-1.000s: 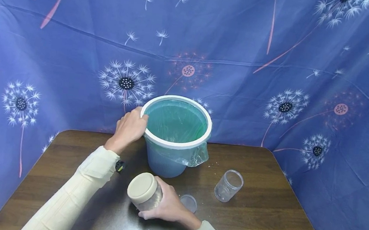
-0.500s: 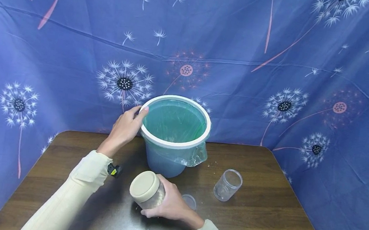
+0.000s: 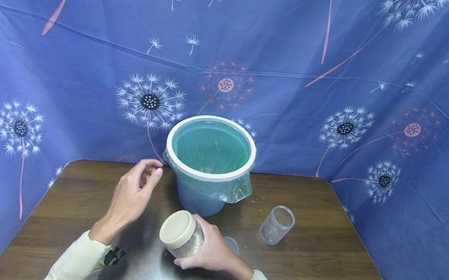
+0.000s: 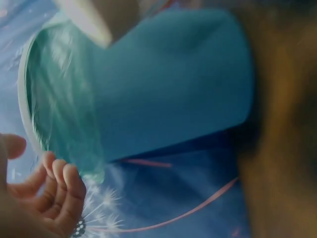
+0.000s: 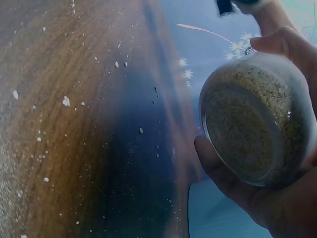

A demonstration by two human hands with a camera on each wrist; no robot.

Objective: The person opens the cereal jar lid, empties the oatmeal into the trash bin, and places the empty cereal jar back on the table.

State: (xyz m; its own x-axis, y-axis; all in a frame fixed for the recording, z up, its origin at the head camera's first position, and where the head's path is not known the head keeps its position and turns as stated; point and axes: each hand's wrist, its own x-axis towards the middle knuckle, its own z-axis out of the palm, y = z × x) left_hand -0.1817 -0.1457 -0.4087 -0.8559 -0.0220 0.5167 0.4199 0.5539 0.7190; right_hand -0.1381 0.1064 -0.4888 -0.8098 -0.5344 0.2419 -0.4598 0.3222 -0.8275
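Left hand (image 3: 130, 194) off the white bucket rim (image 3: 210, 176), pulled back and down-left, fingers loosely curled; jar (image 3: 182, 236) shifted slightly right.

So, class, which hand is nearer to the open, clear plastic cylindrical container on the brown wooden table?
Right. The right hand, gripping a cream-lidded transparent jar, is left of the container; the left hand is farther left, holding nothing.

Clear jar (image 3: 192, 245) | cream lid (image 3: 177, 229) on | tilted in right hand (image 3: 214, 251) | grains (image 5: 237, 131) inside, level unclear
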